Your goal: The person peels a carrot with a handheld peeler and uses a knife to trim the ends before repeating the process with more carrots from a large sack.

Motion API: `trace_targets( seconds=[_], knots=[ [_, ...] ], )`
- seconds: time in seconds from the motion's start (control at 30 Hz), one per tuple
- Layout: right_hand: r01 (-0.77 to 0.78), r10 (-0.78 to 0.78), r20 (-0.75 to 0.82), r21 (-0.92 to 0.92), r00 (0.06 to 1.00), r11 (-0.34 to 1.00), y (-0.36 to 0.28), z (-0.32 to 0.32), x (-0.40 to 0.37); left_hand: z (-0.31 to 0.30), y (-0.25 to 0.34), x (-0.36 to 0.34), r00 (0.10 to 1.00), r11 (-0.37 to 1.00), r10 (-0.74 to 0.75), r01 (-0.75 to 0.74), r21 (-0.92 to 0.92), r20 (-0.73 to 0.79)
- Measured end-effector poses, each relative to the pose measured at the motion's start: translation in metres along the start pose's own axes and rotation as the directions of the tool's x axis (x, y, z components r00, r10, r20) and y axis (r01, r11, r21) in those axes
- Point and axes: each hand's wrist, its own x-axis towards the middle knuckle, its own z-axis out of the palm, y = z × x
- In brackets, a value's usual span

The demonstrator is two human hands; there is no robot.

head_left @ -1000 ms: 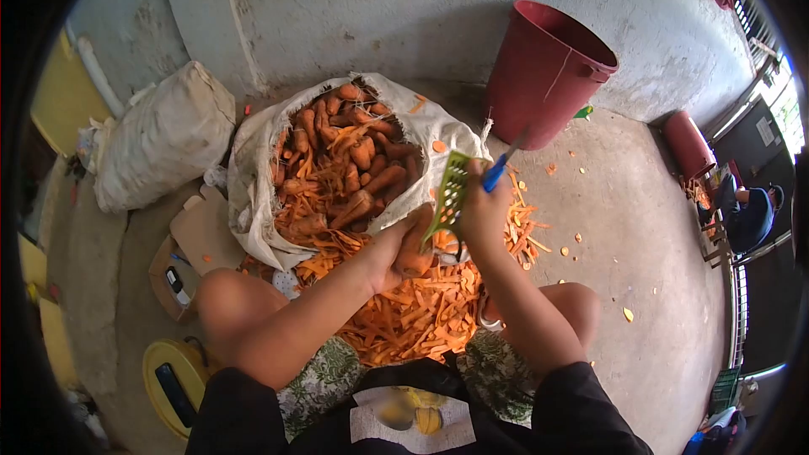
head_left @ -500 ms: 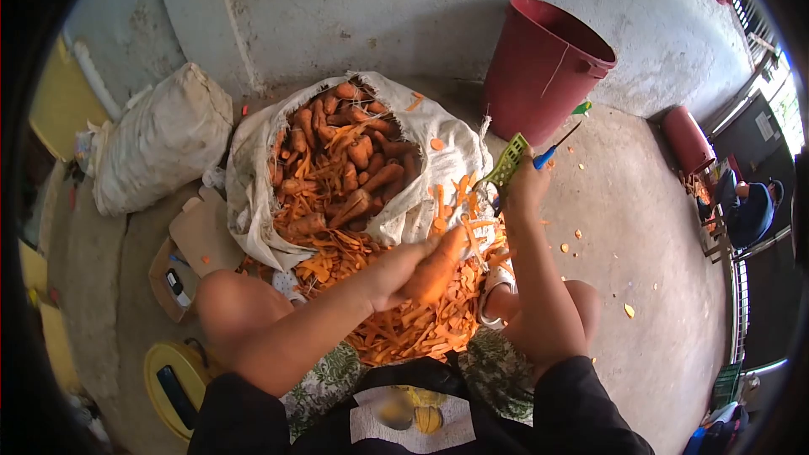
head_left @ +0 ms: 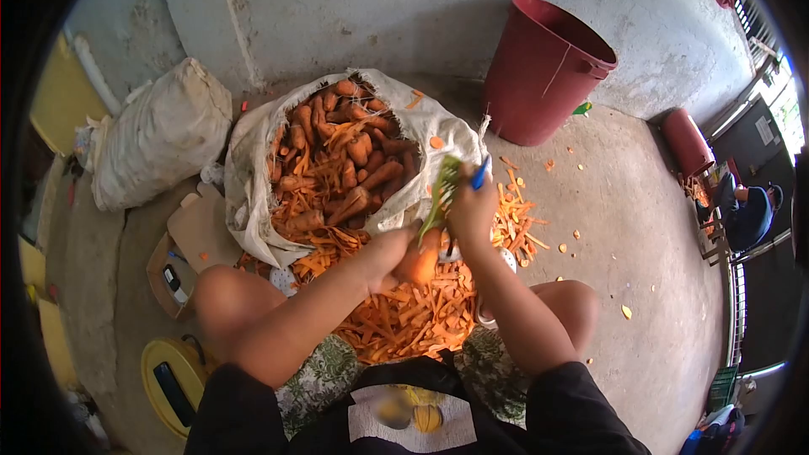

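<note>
Carrot in left hand, peeler apparently against it

Half a second ago the right hand was flung out to the right with the peeler lifted clear. It has now swung back in, close to where it was a second ago. The peeler again lies at the far end of the carrot, probably touching it, though the blade is blurred. The left hand has drawn the carrot slightly back and up, so it shows shorter than half a second ago. The strips then flying above the carrot are gone from the air. The peelings look spread a little differently.
</note>
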Motion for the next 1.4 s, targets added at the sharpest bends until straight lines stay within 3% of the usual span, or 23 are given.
trace_targets(
  seconds=[0.07, 0.1, 0.17, 0.23, 0.3, 0.37, 0.43, 0.47, 0.57, 0.63, 0.7, 0.77, 0.8, 0.83, 0.87, 0.9, 0.97, 1.03, 1.07, 1.23, 1.3, 1.37, 1.4],
  knots=[
    [-0.036, 0.038, -0.146, 0.019, 0.989, 0.999, 0.018, -0.014, 0.040, 0.018, 0.001, -0.018, 0.995, 0.993, -0.097, 0.098, -0.060, 0.025],
    [-0.152, 0.138, -0.213, -0.048, 0.967, 0.987, 0.043, -0.020, 0.066, 0.019, -0.002, -0.020, 0.994, 0.992, -0.101, 0.103, -0.071, 0.036],
    [-0.111, 0.194, -0.215, 0.347, 0.957, 0.931, 0.060, -0.029, 0.086, 0.017, 0.003, -0.021, 0.996, 0.992, -0.087, 0.088, -0.093, 0.012],
    [-0.117, 0.174, -0.101, 0.417, 0.979, 0.901, 0.018, -0.030, 0.064, 0.014, 0.010, -0.021, 0.998, 0.990, -0.067, 0.065, -0.125, -0.011],
    [-0.175, 0.173, 0.039, 0.359, 0.984, 0.917, -0.006, -0.023, 0.035, 0.012, 0.015, -0.021, 1.000, 0.989, -0.005, 0.006, -0.146, 0.005],
    [-0.122, 0.085, 0.158, 0.241, 0.984, 0.963, -0.026, -0.014, 0.005, -0.002, 0.007, -0.007, 1.000, 0.986, 0.000, 0.004, -0.169, 0.026],
    [-0.090, 0.042, 0.189, 0.253, 0.981, 0.963, -0.039, -0.007, -0.024, -0.011, 0.002, 0.002, 0.984, 0.920, 0.041, 0.030, -0.392, 0.171],
    [0.010, -0.041, 0.181, 0.165, 0.983, 0.986, -0.032, -0.004, -0.031, -0.011, 0.001, 0.003, 0.984, 0.920, 0.040, 0.031, -0.392, 0.172],
    [0.144, -0.148, 0.119, 0.038, 0.982, 0.989, -0.027, -0.003, -0.028, 0.000, 0.000, 0.002, 0.996, 0.962, 0.068, -0.051, -0.267, 0.054],
    [0.051, -0.058, 0.126, 0.052, 0.990, 0.997, -0.019, -0.002, -0.019, -0.007, 0.008, 0.003, 0.994, 0.988, 0.038, -0.022, -0.155, 0.098],
    [0.033, -0.034, -0.070, -0.018, 0.997, 0.999, 0.008, 0.000, 0.010, -0.007, 0.008, 0.001, 0.990, 0.999, 0.003, 0.002, -0.035, 0.139],
    [-0.095, 0.087, -0.221, -0.025, 0.971, 0.995, 0.039, -0.017, 0.061, 0.005, -0.002, -0.011, 0.967, 0.977, -0.125, 0.081, 0.197, 0.221],
    [-0.140, 0.195, -0.229, 0.235, 0.954, 0.962, 0.048, -0.025, 0.078, 0.024, -0.001, -0.025, 0.995, 0.983, -0.068, 0.054, 0.175, 0.073],
    [-0.171, 0.300, -0.208, 0.478, 0.931, 0.861, 0.047, -0.028, 0.084, 0.019, -0.001, -0.022, 0.995, 0.983, -0.070, 0.056, 0.177, 0.071],
    [-0.116, 0.239, -0.190, 0.501, 0.952, 0.858, 0.048, -0.032, 0.083, 0.011, -0.001, -0.017, 0.992, 0.995, -0.065, 0.056, 0.082, 0.110],
    [-0.116, 0.239, -0.188, 0.500, 0.953, 0.858, 0.038, -0.032, 0.074, 0.005, 0.001, -0.015, 0.987, 0.998, -0.055, 0.058, -0.014, 0.151],
    [-0.047, 0.085, -0.105, 0.318, 0.991, 0.947, 0.010, -0.025, 0.045, 0.002, 0.011, -0.014, 0.990, 0.999, -0.039, 0.041, -0.016, 0.132],
    [-0.174, 0.159, 0.081, 0.252, 0.984, 0.952, -0.023, -0.019, 0.011, 0.000, 0.011, -0.011, 0.998, 0.985, 0.053, -0.046, -0.164, 0.038],
    [-0.083, 0.064, 0.095, 0.223, 0.993, 0.971, -0.024, -0.014, -0.001, 0.006, 0.006, -0.002, 0.989, 0.941, 0.128, -0.146, -0.305, -0.078],
    [0.187, -0.192, 0.072, 0.065, 0.979, 0.980, -0.021, -0.003, -0.032, -0.014, -0.005, 0.008, 0.993, 0.969, 0.113, -0.101, -0.224, 0.042],
    [0.159, -0.161, 0.088, 0.029, 0.983, 0.987, -0.017, -0.003, -0.029, -0.018, -0.006, 0.009, 0.961, 0.975, 0.144, -0.098, -0.197, 0.236],
    [0.129, -0.127, 0.101, -0.008, 0.987, 0.992, -0.011, -0.003, -0.021, -0.011, -0.003, 0.011, 0.985, 0.990, 0.097, -0.080, -0.116, 0.144],
    [0.092, -0.092, 0.006, -0.001, 0.996, 0.996, -0.002, -0.001, -0.007, -0.003, -0.001, 0.009, 0.997, 0.998, 0.054, -0.052, -0.035, 0.050]
  ],
)
